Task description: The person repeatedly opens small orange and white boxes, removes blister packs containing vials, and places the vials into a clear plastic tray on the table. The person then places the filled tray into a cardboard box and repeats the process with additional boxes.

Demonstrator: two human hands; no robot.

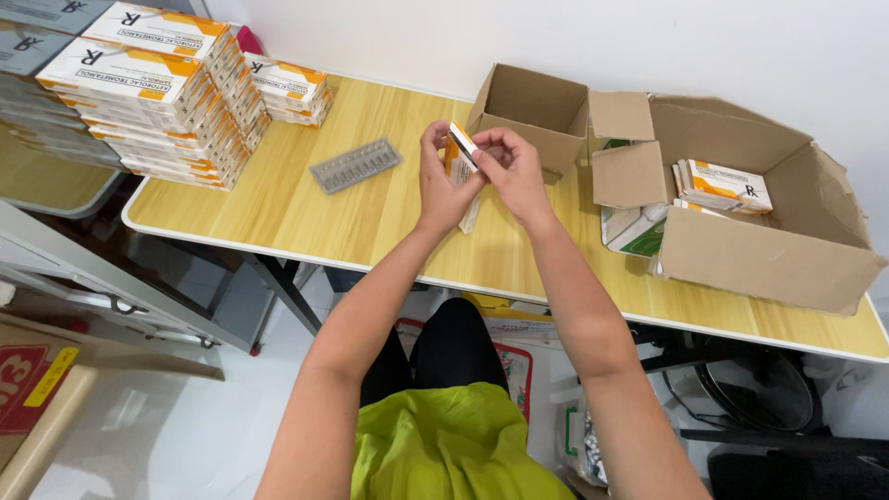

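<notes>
Holding steady over the pale wood-grain tabletop (306,208): both hands up together w/ a small white-and-orange cardboard carton (460,148) pinched between them. Left hand (443,181) grips the carton from its left side, thumb and fingers curled round it; right hand (514,171) pinches the top end, fingertips (482,141) bent onto the flap edge. Carton is off the tabletop, raised just above it, tilted, dark stripe showing on the end, approx at the tabletop's middle. A white slip hangs below the carton between the palms; can't tell what it is. On the tabletop to the left of the hands, near but apart, lies a grey clear-plastic blister tray (356,165), flat and angled. Far-left corner of the tabletop: a tall stack of flat white-and-orange cartons (153,93), several columns deep, plus a shorter stack of the same cartons (287,90) just beside it toward the wall. Behind the hands, at the tabletop's back edge, a small open brown cardboard box (532,111), flaps up, inside looks bare from this angle. On the tabletop's right end sits a big torn brown cardboard box (769,250) lying open, w/ a few more white-and-orange cartons (722,185) inside and a green-and-white pack (639,231) at its mouth. Below the tabletop edge: black trousers and a lime-green top (444,444).
</notes>
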